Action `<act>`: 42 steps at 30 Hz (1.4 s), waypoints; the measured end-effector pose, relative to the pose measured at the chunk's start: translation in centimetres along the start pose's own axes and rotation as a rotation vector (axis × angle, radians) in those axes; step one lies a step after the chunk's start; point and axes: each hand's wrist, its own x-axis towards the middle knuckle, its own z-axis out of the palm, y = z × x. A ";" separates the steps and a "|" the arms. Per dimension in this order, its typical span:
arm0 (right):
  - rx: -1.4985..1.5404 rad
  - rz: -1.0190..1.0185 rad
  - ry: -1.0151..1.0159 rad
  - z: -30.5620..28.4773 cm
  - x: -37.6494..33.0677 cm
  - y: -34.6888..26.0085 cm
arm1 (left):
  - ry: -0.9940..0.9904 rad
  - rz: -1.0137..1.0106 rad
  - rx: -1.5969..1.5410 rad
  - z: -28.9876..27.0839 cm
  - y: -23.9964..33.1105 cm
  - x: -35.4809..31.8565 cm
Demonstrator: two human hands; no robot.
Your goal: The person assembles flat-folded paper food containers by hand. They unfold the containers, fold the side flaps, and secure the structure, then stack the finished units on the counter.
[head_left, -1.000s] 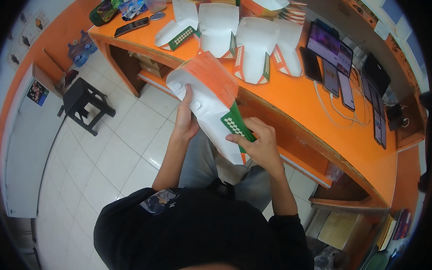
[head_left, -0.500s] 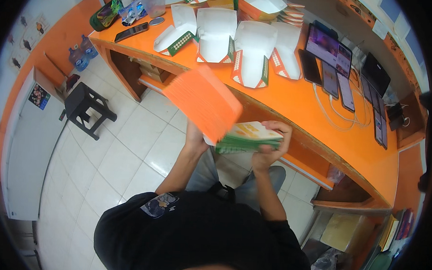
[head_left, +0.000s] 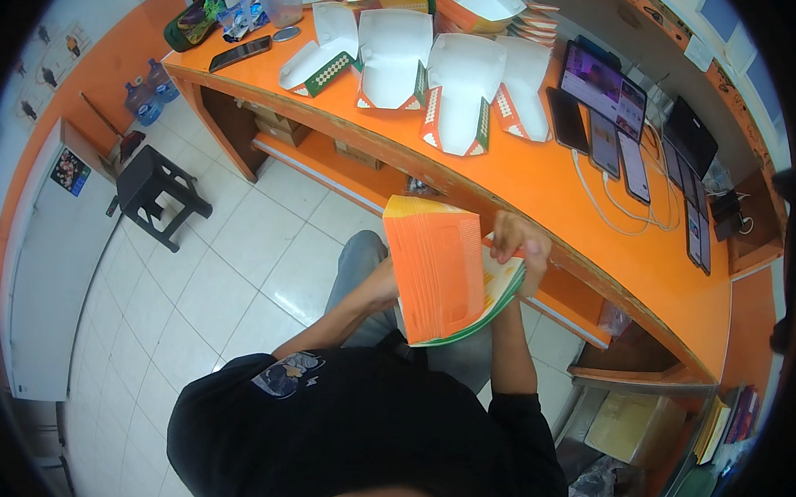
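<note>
A thick stack of flat cardboard food boxes (head_left: 432, 272), orange with yellow and green-edged parts, is held above my lap. My left hand (head_left: 384, 283) grips its left side, the fingers mostly hidden behind the cardboard. At the upper right corner, my right hand (head_left: 520, 245) has its fingers bent over the white and green edge. Across the desk, several opened food boxes stand with white insides showing, among them a box (head_left: 461, 91) with red and green patterned sides.
The orange desk (head_left: 543, 184) curves in front of me. Phones (head_left: 568, 121) and a tablet (head_left: 605, 89) with white cables lie on its right. Another phone (head_left: 240, 53) and a green pouch (head_left: 195, 22) are at the left. On the tiled floor stands a black stool (head_left: 159, 194).
The stack has swung down and to the right, closer to my body, its orange side turned more upright. My right hand has shifted up around its corner.
</note>
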 end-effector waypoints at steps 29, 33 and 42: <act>-0.593 0.094 -0.346 7.3 0.9 -2.8 | 0.496 0.634 0.282 -1.8 7.8 -2.9; -0.395 0.218 -0.124 6.9 2.7 -0.4 | 0.181 0.512 0.280 -1.8 9.0 -4.0; -0.462 0.172 -0.285 8.7 3.4 1.8 | -0.018 0.536 0.098 -2.6 9.7 -2.0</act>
